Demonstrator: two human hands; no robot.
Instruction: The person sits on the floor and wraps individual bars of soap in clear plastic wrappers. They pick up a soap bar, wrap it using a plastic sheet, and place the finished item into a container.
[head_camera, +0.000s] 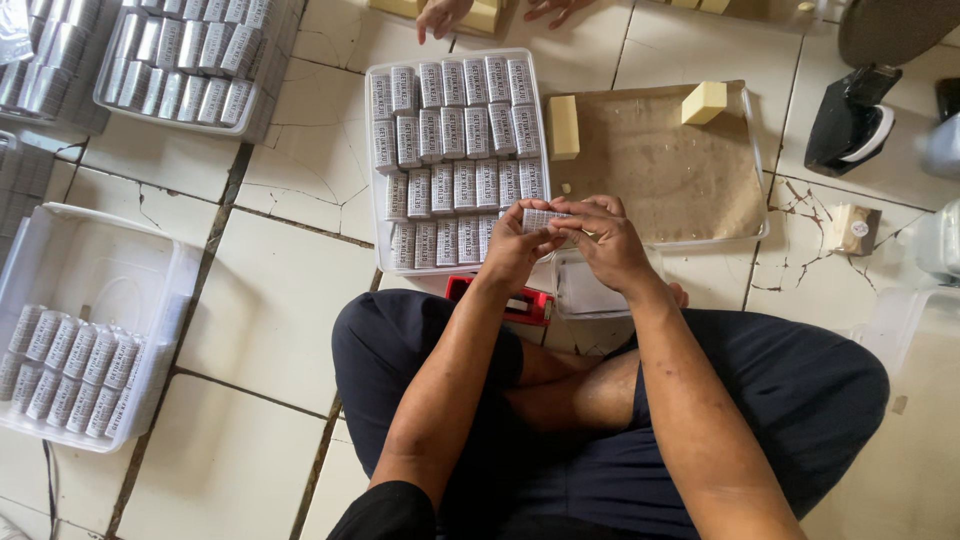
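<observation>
Both my hands meet over the near edge of a white tray filled with rows of wrapped, label-covered bars. My left hand and my right hand together pinch one wrapped bar, fingers folded around its ends. Right of the tray a paper-lined tray carries two bare yellow bars, one at its left edge and another yellow bar at the back. A red tape dispenser lies under my wrists.
I sit cross-legged on a cracked tiled floor. More white trays of wrapped bars stand at the left and top left. Another person's hands reach in at the top. A black device and a small wrapped bar are at right.
</observation>
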